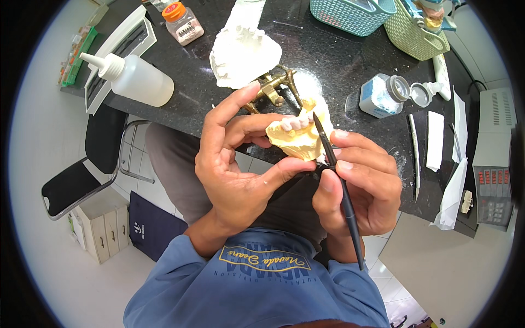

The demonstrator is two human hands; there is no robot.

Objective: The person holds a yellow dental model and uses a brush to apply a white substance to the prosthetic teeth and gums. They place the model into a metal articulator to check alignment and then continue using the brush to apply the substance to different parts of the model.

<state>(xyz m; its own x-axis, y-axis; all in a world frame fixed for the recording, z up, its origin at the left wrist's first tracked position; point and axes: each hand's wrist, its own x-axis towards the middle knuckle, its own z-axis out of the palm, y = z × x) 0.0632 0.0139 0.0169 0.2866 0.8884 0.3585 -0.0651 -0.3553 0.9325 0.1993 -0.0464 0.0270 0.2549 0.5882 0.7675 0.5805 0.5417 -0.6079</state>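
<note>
My left hand point(235, 158) is closed around a yellow dental cast point(298, 145), thumb at its near edge and fingers at its left side. A short row of whitish teeth point(295, 123) runs along the cast's top. My right hand point(363, 183) grips a slim black brush point(345, 205) like a pen. Its dark pointed tip is at the right end of the teeth; whether it touches them I cannot tell. Just beyond my left fingers lies a brass articulator point(272, 90), partly hidden, beside a white plaster cast point(246, 54).
On the dark speckled bench point(328, 60) stand a squeeze bottle point(142, 81), an orange-lidded jar point(183, 24) and an opened white jar point(380, 95). Two baskets, one blue point(353, 16) and one green point(418, 35), are at the back. A thin tool point(414, 158) and white strips point(435, 141) lie right.
</note>
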